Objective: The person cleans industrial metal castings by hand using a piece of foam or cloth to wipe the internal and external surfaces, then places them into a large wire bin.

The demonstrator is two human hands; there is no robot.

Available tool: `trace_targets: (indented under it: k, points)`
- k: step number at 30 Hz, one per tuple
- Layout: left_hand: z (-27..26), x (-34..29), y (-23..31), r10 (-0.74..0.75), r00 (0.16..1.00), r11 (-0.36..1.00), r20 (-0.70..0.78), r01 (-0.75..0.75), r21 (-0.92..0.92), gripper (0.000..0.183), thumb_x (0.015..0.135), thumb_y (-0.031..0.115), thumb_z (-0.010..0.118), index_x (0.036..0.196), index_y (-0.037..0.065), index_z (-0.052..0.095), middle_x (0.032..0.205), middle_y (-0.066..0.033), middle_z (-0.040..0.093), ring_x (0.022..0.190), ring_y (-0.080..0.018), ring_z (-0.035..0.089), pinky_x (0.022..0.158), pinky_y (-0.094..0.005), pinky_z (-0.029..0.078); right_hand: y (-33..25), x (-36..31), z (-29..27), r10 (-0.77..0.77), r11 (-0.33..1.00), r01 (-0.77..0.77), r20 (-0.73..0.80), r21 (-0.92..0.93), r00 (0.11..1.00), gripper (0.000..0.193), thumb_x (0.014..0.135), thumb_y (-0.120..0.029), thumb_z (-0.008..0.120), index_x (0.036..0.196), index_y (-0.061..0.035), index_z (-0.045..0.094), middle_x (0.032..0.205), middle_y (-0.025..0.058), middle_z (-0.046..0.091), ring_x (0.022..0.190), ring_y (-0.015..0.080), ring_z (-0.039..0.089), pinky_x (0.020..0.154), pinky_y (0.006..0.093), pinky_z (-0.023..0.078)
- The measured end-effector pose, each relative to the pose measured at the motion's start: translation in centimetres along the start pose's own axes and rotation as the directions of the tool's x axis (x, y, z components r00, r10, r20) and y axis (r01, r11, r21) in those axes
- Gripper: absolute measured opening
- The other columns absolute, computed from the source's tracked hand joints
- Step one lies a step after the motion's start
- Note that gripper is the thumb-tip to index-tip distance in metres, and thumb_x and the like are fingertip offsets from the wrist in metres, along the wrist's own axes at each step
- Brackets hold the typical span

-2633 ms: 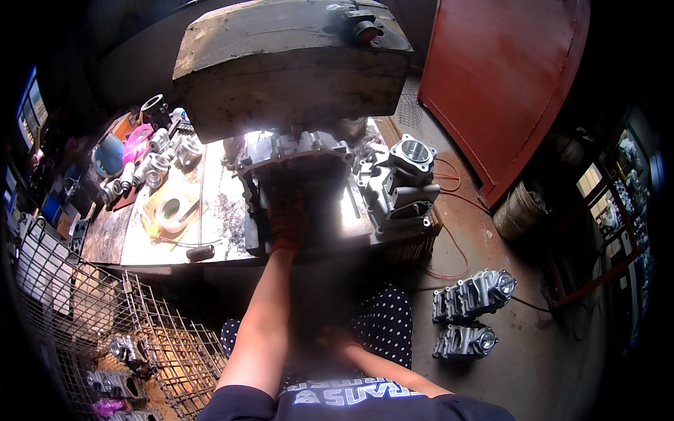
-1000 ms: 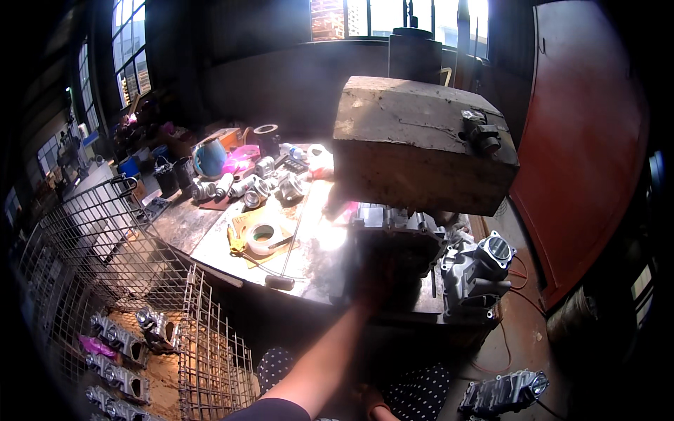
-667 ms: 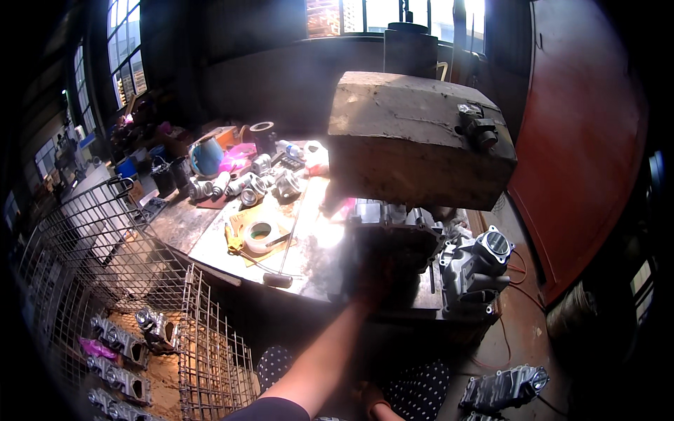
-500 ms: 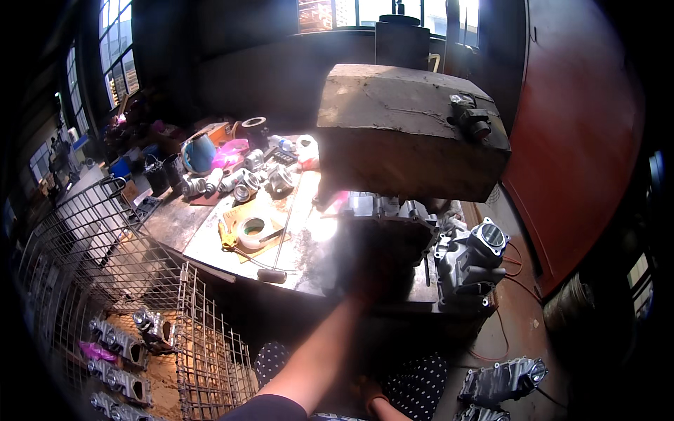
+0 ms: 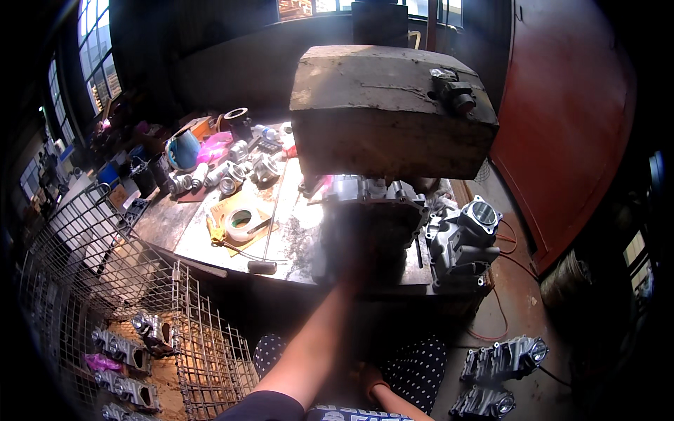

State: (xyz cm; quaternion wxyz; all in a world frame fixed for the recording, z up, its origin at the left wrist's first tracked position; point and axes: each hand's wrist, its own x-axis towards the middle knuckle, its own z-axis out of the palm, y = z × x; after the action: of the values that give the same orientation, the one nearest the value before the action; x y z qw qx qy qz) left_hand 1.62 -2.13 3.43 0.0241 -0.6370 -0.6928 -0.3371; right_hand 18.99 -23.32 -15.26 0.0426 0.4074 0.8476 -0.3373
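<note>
My left arm reaches forward to a large metal casting (image 5: 368, 210) on the bench, under a big box-shaped block. My left hand (image 5: 354, 270) is lost in the dark shadow at the casting's near side, so its fingers and grip are hidden. The casting's pale upper edge catches light while its near face is nearly black. Low over my lap, by the dotted cloth (image 5: 418, 368), is my right hand (image 5: 368, 379), its fingers too dark to make out. Another silver casting (image 5: 463, 242) with a round flanged opening stands to the right.
The box-shaped block (image 5: 393, 144) overhangs the bench. A tape roll (image 5: 242, 223), a handled tool (image 5: 262, 267) and metal fittings (image 5: 263, 168) lie left. A wire basket (image 5: 210, 344) holds castings at lower left; more castings (image 5: 502, 358) sit on the floor at right, near a red hose (image 5: 502, 319).
The bench and its contents have shifted up and left in view as my head moved. My left arm still reaches to the casting, and my right hand stays over my lap.
</note>
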Motion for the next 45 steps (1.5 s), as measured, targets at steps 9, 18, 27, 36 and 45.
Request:
trace_targets:
  k: [9,18,27,36,45]
  points:
    - [0.1,0.5,-0.1,0.012,1.000,1.000,0.003,-0.012,-0.003,0.042,0.090,0.031,0.043,0.123,0.007,0.050,0.119,-0.0193,0.050,0.114,-0.0361,0.045,0.103,-0.0487,0.029,-0.6,0.2,-0.6,0.037,0.991,-0.016,0.159,-0.132,0.987,0.043,0.082,-0.037,0.058,0.115,-0.0107,0.059,0.124,0.0149,0.053,0.112,0.0281,0.053,0.095,0.0355,0.042]
    - [2.0,1.1,-0.3,0.080,0.994,0.996,0.072,-0.077,-0.040,0.042,0.088,0.029,0.046,0.122,0.006,0.051,0.116,-0.0198,0.051,0.113,-0.0364,0.046,0.104,-0.0496,0.028,2.3,0.4,5.2,0.235,0.944,-0.237,0.037,0.228,0.971,0.052,0.092,-0.045,0.043,0.133,-0.0127,0.044,0.135,0.0148,0.045,0.124,0.0322,0.042,0.104,0.0409,0.033]
    - [6.3,0.1,-5.5,0.484,0.868,0.425,-0.108,-0.125,0.896,0.051,0.084,0.032,0.053,0.127,0.005,0.047,0.121,-0.0177,0.049,0.117,-0.0359,0.043,0.106,-0.0487,0.027,5.4,3.4,9.8,0.141,0.984,-0.143,0.027,0.101,0.990,0.038,0.095,-0.033,0.038,0.121,-0.0108,0.055,0.124,0.0131,0.052,0.113,0.0269,0.052,0.099,0.0363,0.038]
    - [8.3,0.9,-7.6,0.541,0.841,0.050,0.002,-0.035,0.998,0.058,0.081,0.036,0.056,0.128,0.003,0.046,0.124,-0.0167,0.048,0.119,-0.0338,0.042,0.106,-0.0478,0.026,2.2,2.2,4.4,0.201,0.958,-0.225,0.143,0.180,0.969,0.043,0.091,-0.038,0.046,0.120,-0.0090,0.055,0.125,0.0162,0.052,0.116,0.0311,0.050,0.099,0.0387,0.039]
    - [7.5,1.0,-7.4,0.569,0.801,-0.447,0.185,0.112,0.887,0.050,0.092,0.040,0.047,0.130,0.007,0.046,0.132,-0.0126,0.049,0.050,-0.0042,0.050,0.043,-0.0197,0.046,2.6,2.3,5.2,0.175,0.959,-0.168,-0.008,0.228,0.985,0.046,0.087,-0.036,0.057,0.121,-0.0060,0.054,0.120,0.0207,0.056,0.111,0.0360,0.054,0.095,0.0416,0.042]
